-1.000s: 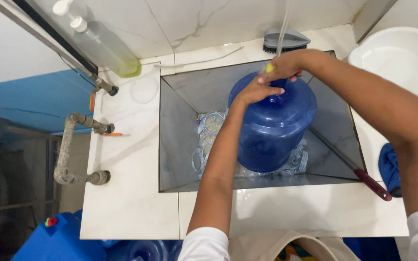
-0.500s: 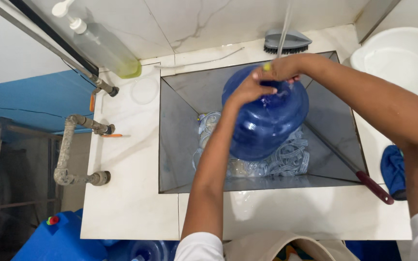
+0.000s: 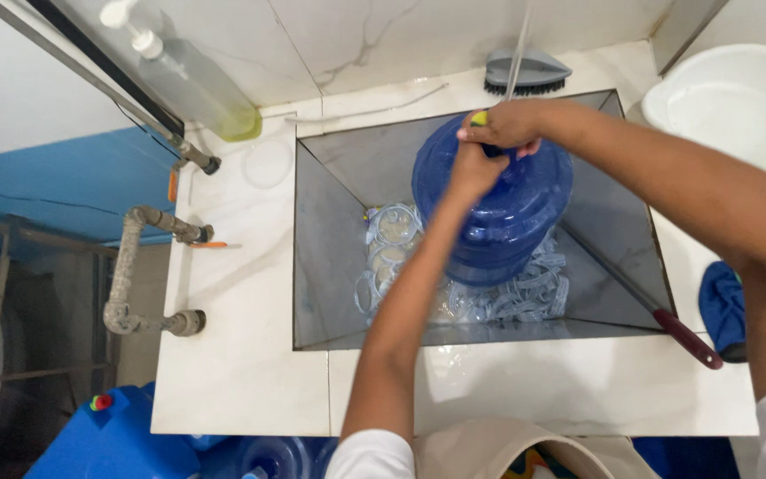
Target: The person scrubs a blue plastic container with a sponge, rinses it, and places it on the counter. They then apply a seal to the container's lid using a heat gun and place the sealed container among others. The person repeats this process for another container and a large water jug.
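Both hands on the big blue water jug point(image 3: 498, 213), top end. My left hand point(image 3: 472, 168) is closed around the neck; my right hand point(image 3: 507, 124) is curled shut on a small yellow-green thing at the mouth, can't tell what it is. Jug sits tilted inside the steel sink point(image 3: 330, 266), over a heap of clear plastic rings point(image 3: 392, 248) on the bottom. Red-handled rod point(image 3: 684, 337) leans on the sink's right rim. White marble counter point(image 3: 241, 355) around it: soap dispenser point(image 3: 188, 80) back left, grey brush point(image 3: 525, 71) at the back, white basin point(image 3: 738, 106) right, blue cloth point(image 3: 720, 310) by my right arm. Blue containers point(image 3: 117, 435) below the counter.
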